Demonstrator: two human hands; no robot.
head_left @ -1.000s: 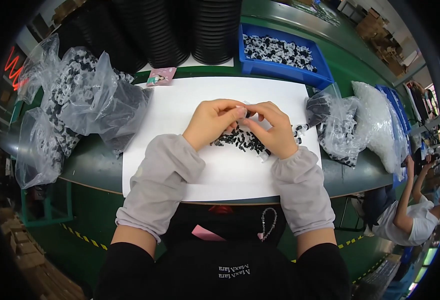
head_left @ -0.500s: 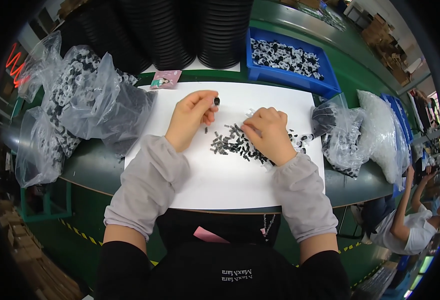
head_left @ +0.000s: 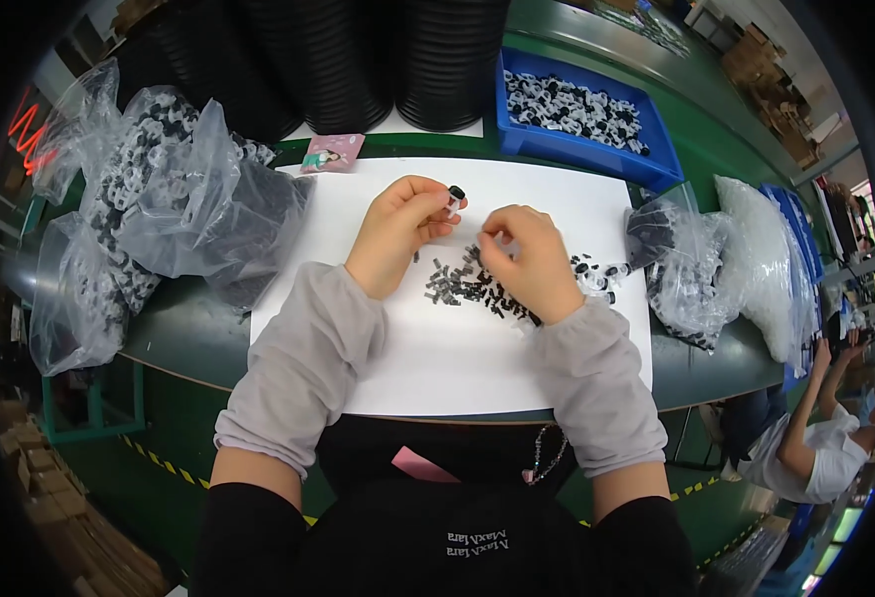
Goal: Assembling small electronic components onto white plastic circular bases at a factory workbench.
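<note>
Pinches a small black-and-clear part (head_left: 455, 193) at the fingertips of the left hand (head_left: 392, 237), with thumb and fingers curled well in, raised over a white sheet (head_left: 427, 373). Bends the right hand (head_left: 532, 257) into a half-closed shape, with thumb and forefinger near each other, above the edge of a pile of small black pieces (head_left: 448, 288); cannot tell from this view whether pinching anything there. Has some loose clear and black parts (head_left: 596, 281) lying on the sheet, just right of this pile. Has also a blue bin (head_left: 591, 162) full of black and white parts beyond the sheet, a pink packet (head_left: 334, 153) near the far edge, and clear bags (head_left: 189, 194) on both sides
</note>
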